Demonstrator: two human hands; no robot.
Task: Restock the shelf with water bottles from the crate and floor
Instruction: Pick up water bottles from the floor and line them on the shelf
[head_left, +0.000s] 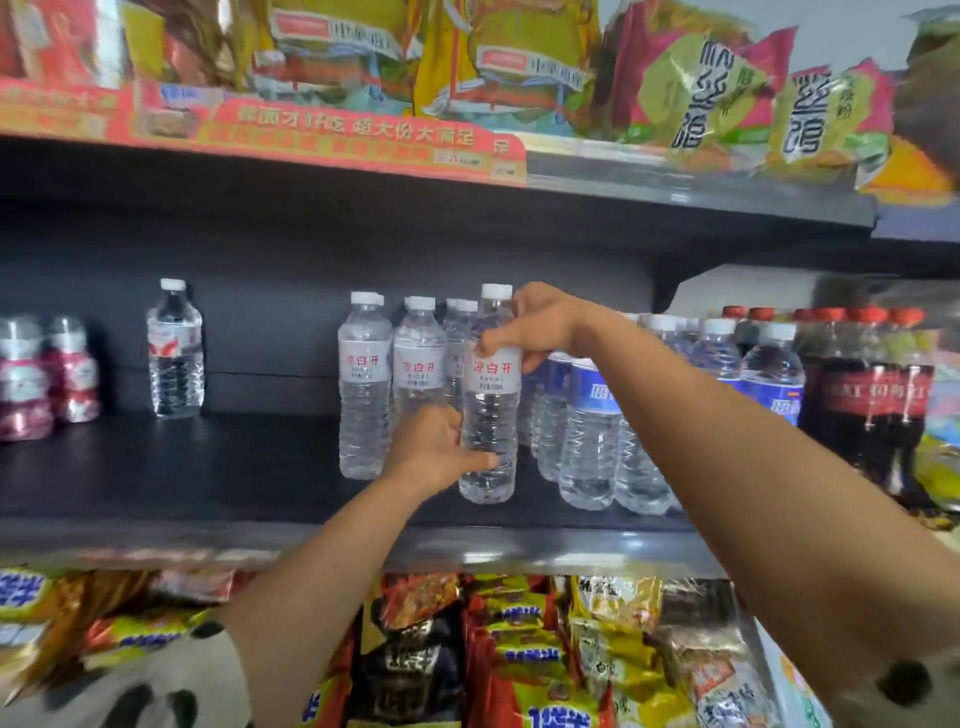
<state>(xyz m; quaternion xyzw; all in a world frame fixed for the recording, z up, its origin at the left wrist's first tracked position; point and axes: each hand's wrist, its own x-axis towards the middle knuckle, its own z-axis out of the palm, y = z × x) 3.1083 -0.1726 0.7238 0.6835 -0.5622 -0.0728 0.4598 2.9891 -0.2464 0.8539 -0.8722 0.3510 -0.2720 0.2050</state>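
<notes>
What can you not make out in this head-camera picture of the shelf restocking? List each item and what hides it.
- Crate and floor: outside the head view.
- Clear white-labelled water bottle: shoulder covered by the right hand, lower side by the left hand.
- Rear white-capped bottles: labels blocked by the front row.
- Red shelf-edge strip: print blurred.

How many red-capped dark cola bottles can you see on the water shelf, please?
About 5 cola bottles, crowded together at the shelf's far right, beyond the blue-labelled water bottles. Caps at roughly and; more may hide behind.
</notes>
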